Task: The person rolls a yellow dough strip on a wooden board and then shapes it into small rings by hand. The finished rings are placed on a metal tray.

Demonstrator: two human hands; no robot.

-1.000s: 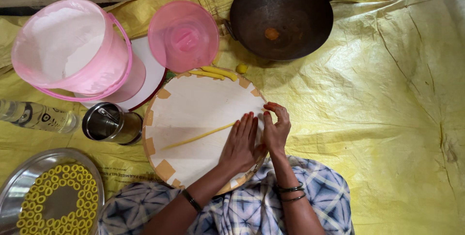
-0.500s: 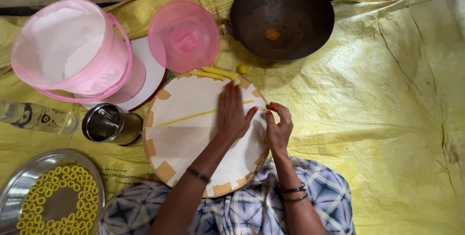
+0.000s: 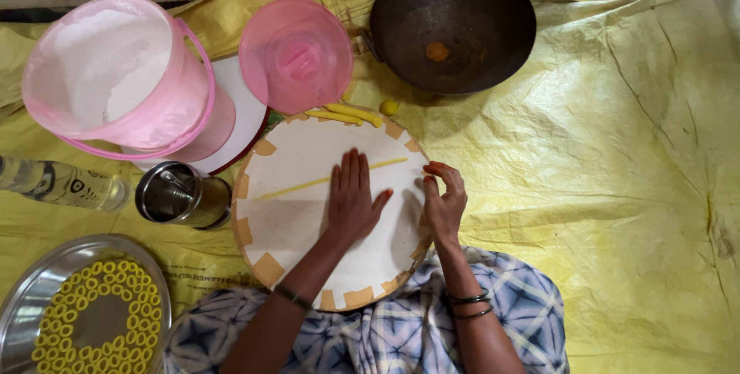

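Two hands worked on the round white board (image 3: 308,212) that lay on the yellow sheet (image 3: 617,189). The left hand (image 3: 353,198) lay flat and fully open, palm down, fingers together and pointing to the far edge, its fingertips touching the thin yellow dough strand (image 3: 308,184); it gripped nothing. The right hand (image 3: 443,198) rested at the board's right edge, fingers loosely curled; whether they pinched the strand's end could not be told. The strand ran across the far half of the board, slanting from left of centre up toward the right edge, under the left fingertips.

As a judgement, uneven pressure from the flat palm could thin the strand until it broke, or roll it off the far edge toward the thicker dough pieces (image 3: 344,114) lying there.

Beyond the far edge stood a pink lid (image 3: 296,54) and a dark iron wok (image 3: 451,23). Left of the board stood a small steel cup (image 3: 173,193), a pink bucket (image 3: 116,81) and a clear bottle (image 3: 58,183). At the near-left corner of the sheet sat a steel tray (image 3: 31,297) holding yellow dough rings (image 3: 92,320).
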